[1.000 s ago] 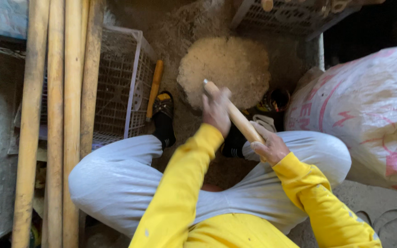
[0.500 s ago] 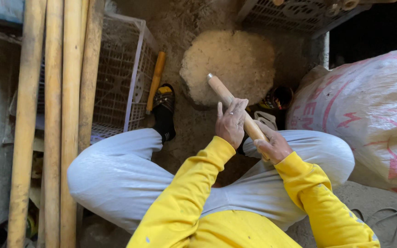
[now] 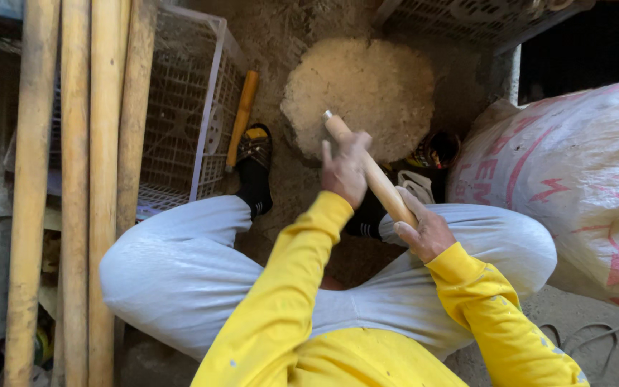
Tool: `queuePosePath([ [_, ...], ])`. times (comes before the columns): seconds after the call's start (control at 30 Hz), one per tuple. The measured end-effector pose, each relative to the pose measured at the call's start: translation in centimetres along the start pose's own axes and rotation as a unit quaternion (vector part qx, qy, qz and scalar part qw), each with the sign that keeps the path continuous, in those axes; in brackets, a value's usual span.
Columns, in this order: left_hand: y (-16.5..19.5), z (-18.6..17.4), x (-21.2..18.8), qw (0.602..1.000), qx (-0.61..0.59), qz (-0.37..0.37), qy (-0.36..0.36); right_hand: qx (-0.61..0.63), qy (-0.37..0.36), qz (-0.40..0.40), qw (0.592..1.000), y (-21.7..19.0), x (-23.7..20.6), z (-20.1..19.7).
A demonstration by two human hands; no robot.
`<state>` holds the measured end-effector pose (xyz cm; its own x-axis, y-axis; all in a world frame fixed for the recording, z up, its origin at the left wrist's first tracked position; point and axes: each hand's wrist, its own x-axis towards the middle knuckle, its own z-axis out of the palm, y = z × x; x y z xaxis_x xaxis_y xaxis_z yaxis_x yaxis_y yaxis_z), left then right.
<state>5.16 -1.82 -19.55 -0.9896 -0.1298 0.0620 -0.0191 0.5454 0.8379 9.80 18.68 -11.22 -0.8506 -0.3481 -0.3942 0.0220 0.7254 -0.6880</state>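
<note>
I sit on the ground in grey trousers and yellow sleeves. Both hands grip a short pale wooden stick [image 3: 377, 179] that points up and away from me. My left hand [image 3: 345, 168] wraps its upper part, near the far tip. My right hand [image 3: 424, 229] holds its lower end above my right knee. Beyond the stick's tip a round pale wooden block [image 3: 360, 89] lies on the dirt floor between my feet.
Several long bamboo poles [image 3: 77, 179] stand along the left. A white plastic crate [image 3: 191, 115] sits behind them, an orange-handled tool [image 3: 241, 118] leaning beside it. A large white printed sack [image 3: 574, 179] fills the right. Another crate [image 3: 467, 18] is at the top.
The stick has stayed in both hands while tilting slightly; my left hand slid along its upper part, and the view shifted a little.
</note>
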Motion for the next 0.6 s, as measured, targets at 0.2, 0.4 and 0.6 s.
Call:
queuePosePath([
  [0.2,0.0,-0.4,0.7,0.998,0.052,0.038,0.016,-0.024,-0.002,0.036,0.999,0.2,-0.2,0.0],
  [0.4,1.1,-0.6,-0.6,1.000,0.027,0.010,0.004,-0.070,-0.019,0.088,0.993,-0.8,-0.3,0.1],
  [0.6,-1.0,-1.6,3.8,0.997,0.064,-0.013,0.047,0.003,-0.020,0.081,0.996,-0.9,-0.5,-0.3],
])
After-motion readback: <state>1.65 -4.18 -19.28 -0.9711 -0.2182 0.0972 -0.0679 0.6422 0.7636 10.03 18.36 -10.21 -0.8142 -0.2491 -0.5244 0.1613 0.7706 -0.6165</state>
